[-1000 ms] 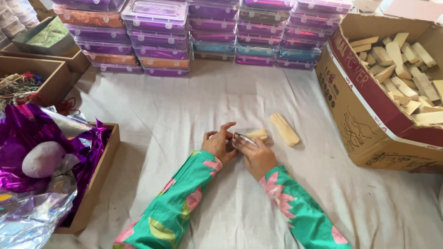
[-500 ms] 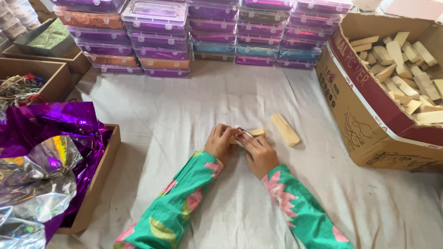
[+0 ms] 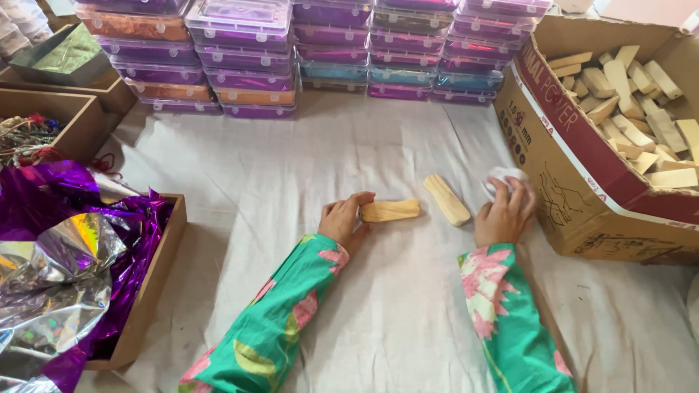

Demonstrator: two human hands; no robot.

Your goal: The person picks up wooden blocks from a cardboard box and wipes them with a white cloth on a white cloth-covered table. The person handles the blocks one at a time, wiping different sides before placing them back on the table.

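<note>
My left hand (image 3: 344,220) grips one end of a pale wooden piece (image 3: 393,210) that lies flat on the white cloth (image 3: 313,167). A second, similar wooden piece (image 3: 446,199) lies loose just to its right, angled away from me. My right hand (image 3: 504,215) rests further right, next to the big cardboard box (image 3: 582,175), with its fingers closed over a small white wad (image 3: 502,176). Both sleeves are green with pink flowers.
The cardboard box at right holds several wooden blocks (image 3: 633,94). Stacks of clear-lidded purple, orange and teal boxes (image 3: 247,51) line the back. At left a wooden tray (image 3: 156,284) holds crumpled purple and silver foil (image 3: 65,255). More trays (image 3: 51,109) sit behind it.
My hands were together over one wooden piece at the middle. They have parted: the left keeps the piece, the right has moved right to the white wad by the box.
</note>
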